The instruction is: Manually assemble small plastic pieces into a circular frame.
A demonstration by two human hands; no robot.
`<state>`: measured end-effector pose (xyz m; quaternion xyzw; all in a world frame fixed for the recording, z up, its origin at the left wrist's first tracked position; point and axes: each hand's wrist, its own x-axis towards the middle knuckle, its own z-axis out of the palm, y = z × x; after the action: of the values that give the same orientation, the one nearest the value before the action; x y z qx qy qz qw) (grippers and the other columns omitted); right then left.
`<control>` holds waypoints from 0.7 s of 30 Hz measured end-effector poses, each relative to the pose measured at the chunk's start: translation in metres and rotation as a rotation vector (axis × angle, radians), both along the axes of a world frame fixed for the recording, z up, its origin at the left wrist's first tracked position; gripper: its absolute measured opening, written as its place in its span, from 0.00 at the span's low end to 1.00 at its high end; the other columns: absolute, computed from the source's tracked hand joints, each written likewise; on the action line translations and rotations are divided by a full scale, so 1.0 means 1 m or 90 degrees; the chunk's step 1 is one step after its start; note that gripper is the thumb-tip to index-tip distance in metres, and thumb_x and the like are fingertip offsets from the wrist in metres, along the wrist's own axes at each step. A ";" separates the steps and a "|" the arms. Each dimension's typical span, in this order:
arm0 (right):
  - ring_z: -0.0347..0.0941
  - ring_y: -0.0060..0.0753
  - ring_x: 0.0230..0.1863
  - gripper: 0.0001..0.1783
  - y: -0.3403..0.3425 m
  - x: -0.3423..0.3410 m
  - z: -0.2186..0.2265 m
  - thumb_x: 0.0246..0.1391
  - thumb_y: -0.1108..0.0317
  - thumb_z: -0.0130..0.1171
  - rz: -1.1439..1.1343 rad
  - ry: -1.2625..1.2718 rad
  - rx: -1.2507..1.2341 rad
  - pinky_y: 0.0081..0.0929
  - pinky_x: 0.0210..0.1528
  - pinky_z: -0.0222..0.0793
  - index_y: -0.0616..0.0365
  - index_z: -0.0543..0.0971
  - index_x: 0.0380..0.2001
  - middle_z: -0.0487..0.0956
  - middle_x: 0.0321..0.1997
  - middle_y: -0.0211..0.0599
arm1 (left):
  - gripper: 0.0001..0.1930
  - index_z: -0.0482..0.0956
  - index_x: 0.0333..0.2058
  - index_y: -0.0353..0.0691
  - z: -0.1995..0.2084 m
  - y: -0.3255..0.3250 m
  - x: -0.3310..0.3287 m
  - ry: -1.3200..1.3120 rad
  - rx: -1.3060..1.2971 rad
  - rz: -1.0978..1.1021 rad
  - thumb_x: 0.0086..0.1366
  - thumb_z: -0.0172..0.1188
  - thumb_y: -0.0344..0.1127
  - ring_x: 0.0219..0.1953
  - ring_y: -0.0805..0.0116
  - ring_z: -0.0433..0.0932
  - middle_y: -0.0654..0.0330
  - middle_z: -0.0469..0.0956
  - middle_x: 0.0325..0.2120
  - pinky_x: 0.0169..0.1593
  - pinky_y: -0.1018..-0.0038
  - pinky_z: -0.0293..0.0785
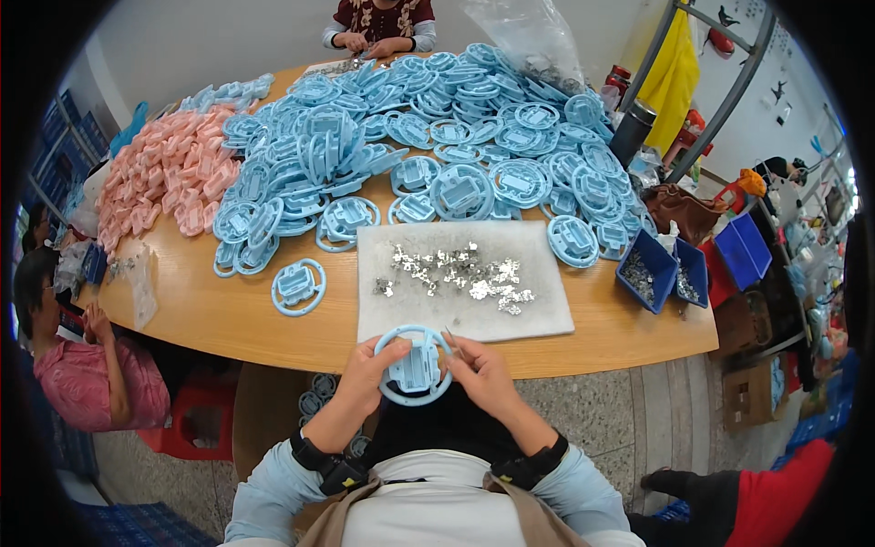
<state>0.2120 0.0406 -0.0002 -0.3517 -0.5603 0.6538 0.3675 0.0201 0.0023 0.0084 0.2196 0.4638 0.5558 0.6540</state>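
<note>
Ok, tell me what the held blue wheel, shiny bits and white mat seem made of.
Blue wheel: probably moulded plastic, opaque and smooth, with ridges at its middle.
Shiny bits: likely thin metal, given the bright silvery glints.
White mat: perhaps felt or foam; its dull, smudged surface leaves that open.

One light-blue plastic wheel (419, 368), compartmented centre facing me; I log it at six o'clock. One thin item (447, 336), kind unclear, at the wheel's two o'clock.

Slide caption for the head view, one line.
Left hand holding a round blue part, right hand at its rim; scattered metal pieces on a white mat beyond.
</note>
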 end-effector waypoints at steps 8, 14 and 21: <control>0.74 0.43 0.30 0.06 0.064 0.017 0.019 0.47 0.71 0.57 -0.014 -0.407 0.574 0.34 0.32 0.70 0.57 0.78 0.31 0.73 0.31 0.38 | 0.12 0.79 0.34 0.34 -0.005 0.042 -0.022 0.284 0.047 0.051 0.57 0.64 0.38 0.26 0.80 0.74 0.68 0.77 0.24 0.28 0.79 0.71; 0.73 0.42 0.29 0.05 0.083 0.009 0.005 0.47 0.70 0.58 0.030 -0.441 0.528 0.34 0.32 0.69 0.59 0.79 0.29 0.73 0.29 0.40 | 0.19 0.76 0.39 0.33 -0.010 0.042 -0.027 0.831 0.339 0.159 0.50 0.67 0.36 0.41 0.59 0.73 0.54 0.74 0.38 0.42 0.68 0.69; 0.71 0.38 0.26 0.06 0.086 0.010 0.006 0.47 0.71 0.59 -0.031 -0.386 0.401 0.30 0.30 0.66 0.60 0.79 0.30 0.73 0.26 0.41 | 0.29 0.73 0.46 0.35 0.007 0.028 -0.026 0.974 0.469 0.042 0.45 0.69 0.40 0.50 0.52 0.68 0.51 0.71 0.46 0.53 0.60 0.62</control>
<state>0.2221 0.1271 0.0057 -0.4115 -0.8066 0.3092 0.2908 -0.0056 0.0308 0.0150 0.7202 0.5738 0.3886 0.0306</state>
